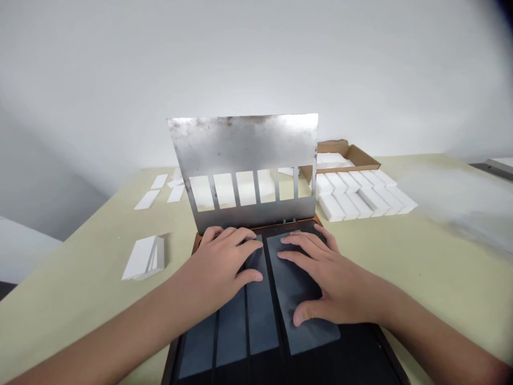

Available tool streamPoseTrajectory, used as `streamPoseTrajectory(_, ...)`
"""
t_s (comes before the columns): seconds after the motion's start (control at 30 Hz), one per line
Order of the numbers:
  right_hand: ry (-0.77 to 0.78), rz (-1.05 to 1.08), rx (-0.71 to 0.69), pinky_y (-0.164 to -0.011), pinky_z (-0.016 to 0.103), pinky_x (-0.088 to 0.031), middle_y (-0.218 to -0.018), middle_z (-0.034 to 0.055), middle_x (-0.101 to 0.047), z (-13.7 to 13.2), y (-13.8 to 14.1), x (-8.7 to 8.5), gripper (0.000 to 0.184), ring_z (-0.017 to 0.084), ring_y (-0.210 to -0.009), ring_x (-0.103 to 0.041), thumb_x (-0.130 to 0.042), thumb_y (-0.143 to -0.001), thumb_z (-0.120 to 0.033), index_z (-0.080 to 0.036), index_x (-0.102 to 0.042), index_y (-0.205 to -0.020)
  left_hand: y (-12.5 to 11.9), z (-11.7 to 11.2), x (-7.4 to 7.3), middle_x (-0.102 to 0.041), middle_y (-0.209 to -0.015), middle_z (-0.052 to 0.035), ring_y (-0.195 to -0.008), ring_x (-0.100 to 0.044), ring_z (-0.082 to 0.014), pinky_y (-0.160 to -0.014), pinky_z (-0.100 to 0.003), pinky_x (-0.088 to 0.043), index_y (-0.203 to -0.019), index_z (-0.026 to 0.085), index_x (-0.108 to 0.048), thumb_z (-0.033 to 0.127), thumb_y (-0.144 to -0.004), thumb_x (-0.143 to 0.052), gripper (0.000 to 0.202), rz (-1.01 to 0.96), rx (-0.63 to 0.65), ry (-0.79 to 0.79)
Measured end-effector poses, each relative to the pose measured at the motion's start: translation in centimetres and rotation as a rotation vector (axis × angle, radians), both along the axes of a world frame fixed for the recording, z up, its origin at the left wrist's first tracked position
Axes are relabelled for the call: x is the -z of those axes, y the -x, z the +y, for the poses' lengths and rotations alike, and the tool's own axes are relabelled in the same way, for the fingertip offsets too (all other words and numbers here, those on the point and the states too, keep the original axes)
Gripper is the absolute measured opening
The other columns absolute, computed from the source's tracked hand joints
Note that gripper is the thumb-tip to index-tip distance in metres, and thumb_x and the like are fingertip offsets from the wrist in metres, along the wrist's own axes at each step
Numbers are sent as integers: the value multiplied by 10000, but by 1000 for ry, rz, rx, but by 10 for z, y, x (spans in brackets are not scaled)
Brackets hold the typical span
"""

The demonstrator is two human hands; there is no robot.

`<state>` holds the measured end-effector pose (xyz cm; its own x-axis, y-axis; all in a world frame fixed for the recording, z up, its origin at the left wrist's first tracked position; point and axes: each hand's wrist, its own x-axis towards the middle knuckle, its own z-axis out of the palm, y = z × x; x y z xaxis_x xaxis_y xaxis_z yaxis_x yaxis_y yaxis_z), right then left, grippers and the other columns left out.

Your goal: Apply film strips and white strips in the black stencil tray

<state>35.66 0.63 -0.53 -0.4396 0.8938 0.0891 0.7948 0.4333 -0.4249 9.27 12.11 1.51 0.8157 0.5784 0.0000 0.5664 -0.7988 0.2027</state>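
A dark tray (pixel 385 353) with a brown rim lies in front of me, holding several grey-blue strips (pixel 260 321) side by side. My left hand (pixel 224 262) rests flat on the left strips, fingers stretched out. My right hand (pixel 320 272) lies flat on a wider grey sheet (pixel 308 326) at the right, fingers spread toward the hinge. A hinged metal plate (pixel 244 144) with a row of slots stands raised behind both hands.
The table (pixel 441 267) is pale yellow-green. Rows of white blocks (pixel 360 195) lie at the back right beside an open cardboard box (pixel 348 152). A small stack of white cards (pixel 145 258) sits to the left, and loose white cards (pixel 152 195) further back left.
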Motion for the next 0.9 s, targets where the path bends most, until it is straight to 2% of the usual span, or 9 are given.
streamPoseTrajectory(0.27,0,17,15,-1312,624,5,-1603,119,-495,2,0,1,815,343,-1553,-356,-601,-917,-798,-272,-519,-1534,2,1,0,-683,-1378,-34,-1260,-593,-316,-1078,-499,-306,-1284,289,-721,459,-956,-768,373,23,10,-24)
streamPoseTrajectory(0.4,-21,7,104,-1293,610,-126,-1559,114,-550,6,-7,-7,600,334,-1515,-416,-550,-1035,-611,-281,-520,-1536,2,1,0,-690,-1373,-41,-1256,-597,-318,-1075,-503,-303,-1281,279,-728,481,-969,-749,372,21,15,-27)
streamPoseTrajectory(0.5,-31,-6,157,-1273,623,-162,-1516,104,-594,8,-14,-12,518,337,-1494,-441,-558,-1047,-532,-286,-553,-1502,3,1,-1,-685,-1384,-43,-1257,-599,-315,-1092,-499,-301,-1284,286,-732,486,-975,-739,369,15,10,-22)
streamPoseTrajectory(0.7,73,-55,123,-1271,719,-44,-1569,133,-543,7,-22,-7,708,405,-1524,-387,-629,-949,-696,-253,-563,-1497,4,1,-2,-685,-1385,-59,-1272,-598,-319,-1106,-522,-282,-1285,280,-729,481,-999,-711,350,31,8,-23)
streamPoseTrajectory(0.9,94,-54,92,-1278,723,-20,-1583,113,-531,7,-22,-4,737,399,-1526,-381,-656,-921,-715,-271,-566,-1502,5,3,-1,-698,-1371,-56,-1266,-611,-323,-1118,-525,-297,-1286,274,-732,479,-998,-709,355,25,14,-33)
